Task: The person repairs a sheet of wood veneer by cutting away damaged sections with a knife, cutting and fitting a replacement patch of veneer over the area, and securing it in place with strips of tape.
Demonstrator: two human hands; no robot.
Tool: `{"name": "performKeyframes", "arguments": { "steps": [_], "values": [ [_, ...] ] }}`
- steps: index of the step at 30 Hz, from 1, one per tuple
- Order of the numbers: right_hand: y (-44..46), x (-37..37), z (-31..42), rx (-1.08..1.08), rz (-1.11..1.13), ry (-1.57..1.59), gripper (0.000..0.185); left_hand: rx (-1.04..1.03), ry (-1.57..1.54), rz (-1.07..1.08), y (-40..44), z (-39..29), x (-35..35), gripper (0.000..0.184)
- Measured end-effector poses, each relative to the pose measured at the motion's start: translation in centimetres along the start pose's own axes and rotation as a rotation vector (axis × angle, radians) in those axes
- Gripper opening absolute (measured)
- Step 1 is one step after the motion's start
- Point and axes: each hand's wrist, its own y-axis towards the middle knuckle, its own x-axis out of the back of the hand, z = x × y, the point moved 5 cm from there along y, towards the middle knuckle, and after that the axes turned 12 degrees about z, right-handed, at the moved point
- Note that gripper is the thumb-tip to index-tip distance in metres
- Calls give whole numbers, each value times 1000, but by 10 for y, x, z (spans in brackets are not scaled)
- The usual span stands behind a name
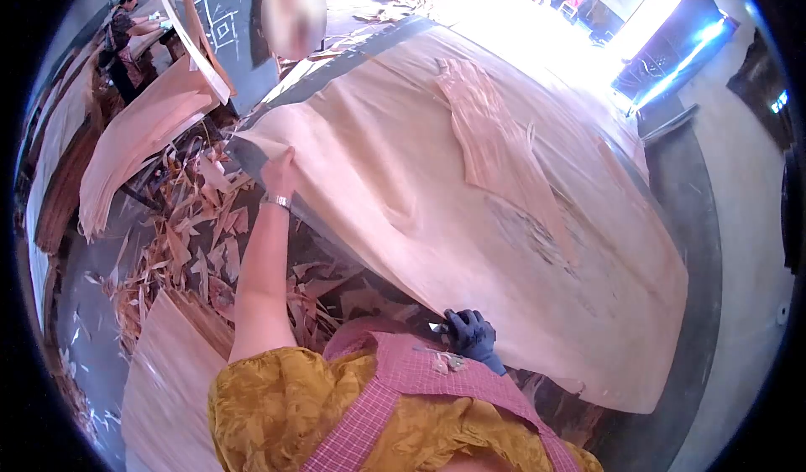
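Observation:
A large, thin sheet of wood veneer (470,245) lies rumpled over a work table, with a torn strip of veneer (495,136) on top and a dark, holed patch near its middle. My left hand (280,174), bare with a band at the wrist, pinches the sheet's near left corner and lifts that edge into a fold. At the near edge, my right hand (472,335) in a dark glove is closed around a small tool with a bright blade-like tip (437,328); the rest of it is hidden in the fist.
Veneer scraps (201,220) are heaped on the floor at left. Stacked veneer sheets (172,371) stand beside me, and another draped stack (143,136) is farther back. A person (130,36) works at far left; another person (294,15) is across the table.

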Motion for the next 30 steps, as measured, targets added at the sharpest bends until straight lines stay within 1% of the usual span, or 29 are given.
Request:
{"name": "performKeyframes", "arguments": {
  "steps": [1, 2, 4, 5, 6, 8, 9, 12, 14, 15, 18, 19, 20, 22, 23, 24, 26, 28, 29, 30],
  "values": [
    [-1, 1, 1, -3, 8, -4, 39, -13, -575, -87, -14, -8, -1, 41],
    [-3, 2, 3, -3, 20, -7, 40, -17, -580, -79, -16, -1, 2, 40],
    [-7, 4, 6, -42, 105, 17, 46, -25, -590, -73, -24, 13, 16, 38],
    [-7, 3, 7, -58, 145, 31, 50, 18, -592, -112, -44, -11, 23, 37],
    [-7, 1, 9, -47, 149, 45, 50, 67, -604, -97, -52, -6, 27, 37],
    [-7, -1, 11, -27, 157, 73, 49, 165, -626, -66, -61, 8, 34, 39],
    [-7, -10, 10, -17, 180, 66, 49, 221, -605, -56, -64, 18, 36, 42],
    [-7, -38, 9, 32, 231, 74, 50, 339, -677, -67, -75, 49, 42, 44],
    [-7, -40, 22, 64, 235, 116, 49, 361, -695, -17, -87, 62, 52, 46],
    [-6, -38, 29, 87, 275, 149, 51, 368, -709, -1, -92, 72, 58, 47],
    [-8, -70, 35, 145, 345, 225, 53, 395, -694, 50, -118, 91, 76, 52],
    [-10, -83, 36, 115, 446, 222, 47, 492, -696, 80, -127, 108, 84, 54],
    [-12, -91, 39, 124, 488, 262, 46, 591, -695, 111, -135, 129, 96, 56],
    [-15, -102, 41, 146, 568, 340, 44, 623, -783, 163, -155, 169, 111, 55],
    [-15, -98, 40, 127, 576, 455, 41, 665, -700, 138, -167, 169, 117, 55],
    [-16, -97, 37, 127, 584, 499, 41, 703, -618, 112, -179, 169, 124, 56],
    [-20, -94, 27, 124, 597, 587, 40, 714, -690, 127, -198, 195, 136, 53],
    [-27, -100, 11, 94, 608, 637, 43, 723, -630, 130, -208, 224, 148, 50],
    [-30, -100, 0, 84, 612, 659, 44, 820, -633, 73, -215, 248, 157, 49],
    [-33, -97, -14, 22, 565, 666, 43, 910, -634, 8, -221, 270, 163, 48]
  ]
}}
